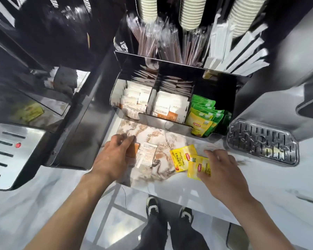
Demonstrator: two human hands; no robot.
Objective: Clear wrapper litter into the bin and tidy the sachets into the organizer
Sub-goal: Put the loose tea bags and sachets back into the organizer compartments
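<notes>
Two yellow tea sachets lie on the marble counter; one (182, 158) is free, the other (197, 167) lies under the fingertips of my right hand (222, 170), which presses flat on it. White and orange sugar sachets (146, 153) lie loose to the left, and the fingers of my left hand (114, 156) curl over their orange edge. Behind stands the black organizer (163, 121), with white sachets in its left and middle compartments and green and yellow tea sachets (204, 116) in the right one. No bin is in view.
A coffee machine (13, 150) with a red button stands at the left. A metal drip tray (262, 143) sits at the right. Stirrers, wrapped straws (242, 51) and stacked paper cups (193, 13) rise behind the organizer. The counter's front edge runs just below my hands.
</notes>
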